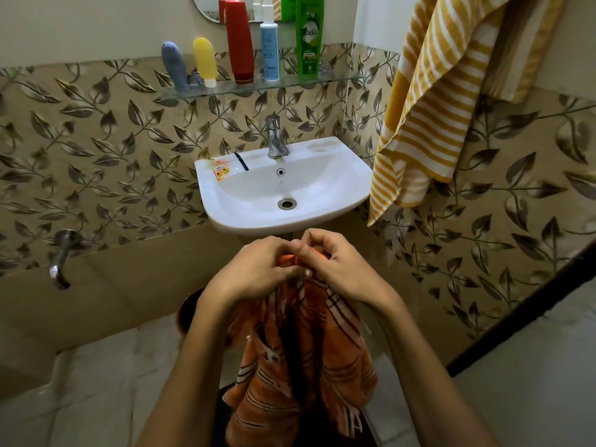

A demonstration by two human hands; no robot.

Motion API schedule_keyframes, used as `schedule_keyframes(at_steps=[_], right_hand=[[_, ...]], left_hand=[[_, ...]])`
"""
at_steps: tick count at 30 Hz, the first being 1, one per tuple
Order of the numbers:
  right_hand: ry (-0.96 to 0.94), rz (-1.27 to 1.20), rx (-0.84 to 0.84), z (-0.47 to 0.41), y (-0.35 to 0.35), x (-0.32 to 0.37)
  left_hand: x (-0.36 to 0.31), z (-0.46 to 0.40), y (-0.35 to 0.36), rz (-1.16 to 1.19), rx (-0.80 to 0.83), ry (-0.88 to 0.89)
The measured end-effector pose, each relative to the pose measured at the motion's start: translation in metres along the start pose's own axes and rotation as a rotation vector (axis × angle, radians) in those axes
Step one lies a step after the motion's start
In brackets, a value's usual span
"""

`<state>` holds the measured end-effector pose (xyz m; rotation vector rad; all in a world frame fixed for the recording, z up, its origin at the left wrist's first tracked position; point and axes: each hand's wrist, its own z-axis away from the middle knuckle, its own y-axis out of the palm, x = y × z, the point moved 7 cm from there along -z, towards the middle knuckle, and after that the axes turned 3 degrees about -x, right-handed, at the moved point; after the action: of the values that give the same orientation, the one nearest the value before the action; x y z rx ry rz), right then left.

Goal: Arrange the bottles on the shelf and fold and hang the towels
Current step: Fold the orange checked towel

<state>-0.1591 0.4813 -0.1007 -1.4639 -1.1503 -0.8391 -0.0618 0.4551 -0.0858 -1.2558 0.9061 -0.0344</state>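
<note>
An orange striped towel [300, 359] hangs bunched below my hands, in front of the sink. My left hand [258, 269] and my right hand [335, 266] meet at its top edge, and both pinch the cloth with curled fingers. On the glass shelf [342, 79] above the sink stand a grey-blue bottle [175, 66], a yellow bottle [205, 61], a red bottle [239, 43], a white and blue spray bottle [269, 50] and a green bottle [309, 37]. A yellow and white striped towel [432, 101] hangs high on the right wall.
A white sink [338, 191] with a chrome tap [275, 137] is fixed to the leaf-patterned tiled wall. A metal wall tap [61, 256] sticks out at the left. A mirror [206, 4] hangs above the shelf. A dark round vessel [188, 312] sits low by my left forearm.
</note>
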Motion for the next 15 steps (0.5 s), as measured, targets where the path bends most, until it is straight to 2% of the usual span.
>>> schedule_keyframes(at_steps=[2,6,10,12,15], right_hand=[[0.051,-0.043,0.017,0.003,-0.005,-0.011],[0.146,-0.077,0.154,0.022,-0.006,-0.038],[0.192,-0.039,0.126,0.034,-0.015,-0.05],[0.152,-0.012,0.117,0.035,-0.018,-0.046],[0.105,-0.012,0.177,0.032,-0.01,-0.035]], left_hand=[[0.004,0.003,-0.013,0.0,-0.065,0.021],[0.018,0.011,-0.042,0.091,-0.248,0.015],[0.041,0.013,-0.058,0.106,-0.374,-0.108],[0.049,0.011,-0.055,0.111,-0.348,-0.156],[0.035,0.006,-0.025,0.208,-0.067,-0.099]])
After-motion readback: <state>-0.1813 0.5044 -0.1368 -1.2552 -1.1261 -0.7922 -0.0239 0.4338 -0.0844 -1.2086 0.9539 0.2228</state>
